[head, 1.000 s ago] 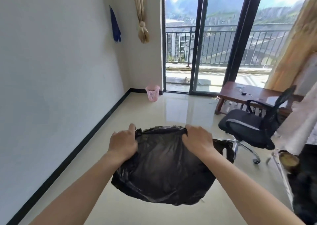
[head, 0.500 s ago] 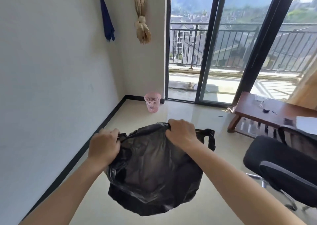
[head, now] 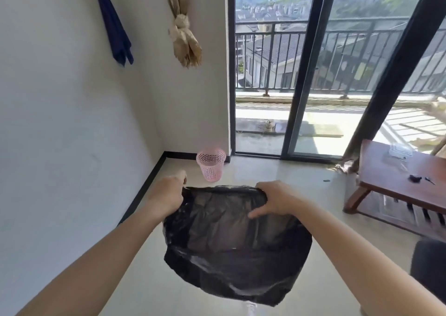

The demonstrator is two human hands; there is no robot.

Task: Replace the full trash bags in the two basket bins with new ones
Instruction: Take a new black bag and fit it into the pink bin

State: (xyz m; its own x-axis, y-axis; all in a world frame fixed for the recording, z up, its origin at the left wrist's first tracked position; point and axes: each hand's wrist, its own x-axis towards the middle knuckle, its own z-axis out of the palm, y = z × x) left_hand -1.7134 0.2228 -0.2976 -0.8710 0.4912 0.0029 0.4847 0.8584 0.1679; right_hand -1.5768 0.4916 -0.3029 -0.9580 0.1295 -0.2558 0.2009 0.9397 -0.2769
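Observation:
A thin black trash bag [head: 237,245] hangs in the air in front of me, stretched flat between both hands. My left hand [head: 167,195] grips its top left corner and my right hand [head: 277,200] grips the top right edge, fingers pressed on the plastic. A pink mesh basket bin [head: 211,164] stands on the floor in the far corner, beside the glass door and beyond the bag. No bag shows inside it.
White wall [head: 60,122] with a black skirting runs along the left. Sliding glass doors [head: 301,86] close the far side. A low wooden table [head: 398,178] stands at right, and a black office chair [head: 429,265] pokes in at the right edge.
The view has moved closer to the pink bin and the corner. The bag's top edge is now pulled straight and wider between my hands; the chair has slid almost out of view.

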